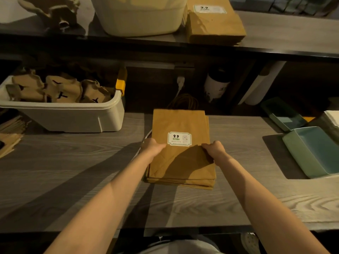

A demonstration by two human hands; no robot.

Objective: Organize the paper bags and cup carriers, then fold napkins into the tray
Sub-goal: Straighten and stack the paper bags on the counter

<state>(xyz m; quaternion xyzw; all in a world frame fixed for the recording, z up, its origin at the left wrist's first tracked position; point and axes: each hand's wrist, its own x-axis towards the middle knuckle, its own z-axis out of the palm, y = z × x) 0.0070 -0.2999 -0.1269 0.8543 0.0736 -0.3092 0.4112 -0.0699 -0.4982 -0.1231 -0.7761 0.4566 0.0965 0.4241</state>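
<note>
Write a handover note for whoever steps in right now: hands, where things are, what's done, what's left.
Left hand and right hand each grip a side of the paper bag stack lying flat on the wooden counter, label up.
A second bag stack sits on the upper shelf.
Cup carriers fill the white bin on the left; another carrier lies on the shelf above.
The green tray on the right holds no folded napkins; white napkins sit just behind it.
Done: carriers mostly binned. Left: place this bag stack, then fold napkins into the tray.
</note>
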